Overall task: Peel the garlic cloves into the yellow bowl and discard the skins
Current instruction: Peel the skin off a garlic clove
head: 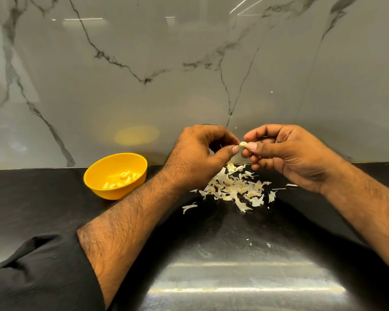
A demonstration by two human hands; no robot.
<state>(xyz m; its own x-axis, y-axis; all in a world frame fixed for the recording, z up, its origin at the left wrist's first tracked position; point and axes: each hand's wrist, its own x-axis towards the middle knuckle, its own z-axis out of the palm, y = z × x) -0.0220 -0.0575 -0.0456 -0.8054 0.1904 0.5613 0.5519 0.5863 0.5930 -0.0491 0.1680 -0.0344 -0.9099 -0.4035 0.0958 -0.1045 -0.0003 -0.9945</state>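
My right hand point(285, 153) pinches a small pale garlic clove point(243, 144) between thumb and fingers, held above the counter. My left hand point(200, 153) meets it from the left, thumb and forefinger pinching at the clove's tip. Directly below lies a pile of papery garlic skins point(236, 187) on the black counter. The yellow bowl point(94, 176) stands to the left near the wall, with several peeled cloves point(121, 179) inside.
The black countertop point(211, 232) runs up to a grey marble backsplash point(166, 75). A few stray skin flakes point(258, 243) lie nearer to me, and one scrap point(292, 185) sits under my right wrist.
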